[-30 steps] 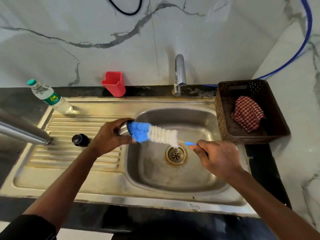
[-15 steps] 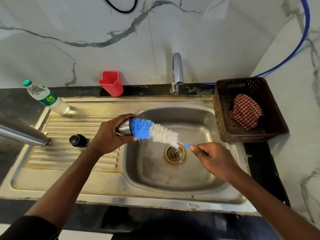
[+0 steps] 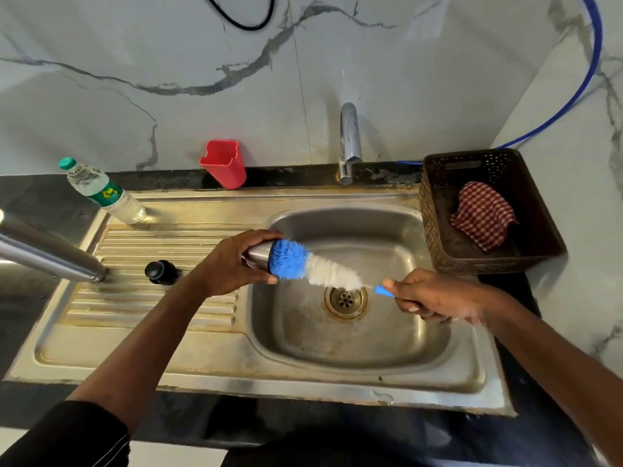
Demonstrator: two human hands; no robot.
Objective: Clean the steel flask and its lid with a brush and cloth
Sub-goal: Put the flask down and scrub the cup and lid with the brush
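Head view has your left hand (image 3: pixel 232 261) wrapped around the steel lid (image 3: pixel 258 256) over the left edge of the sink (image 3: pixel 337 348) basin, its open end facing right with the brush (image 3: pixel 313 266) and its blue bristles pushed up against it. Your right hand (image 3: pixel 435 298) pinches the brush's blue handle tip near the drain (image 3: pixel 345 301), fingers clenched on it. The steel flask (image 3: pixel 50 251) lies at far left on the drainboard beside a small black cap (image 3: pixel 160 272), and the checked cloth (image 3: pixel 483 215) sits in the brown basket (image 3: pixel 438 237) on the right.
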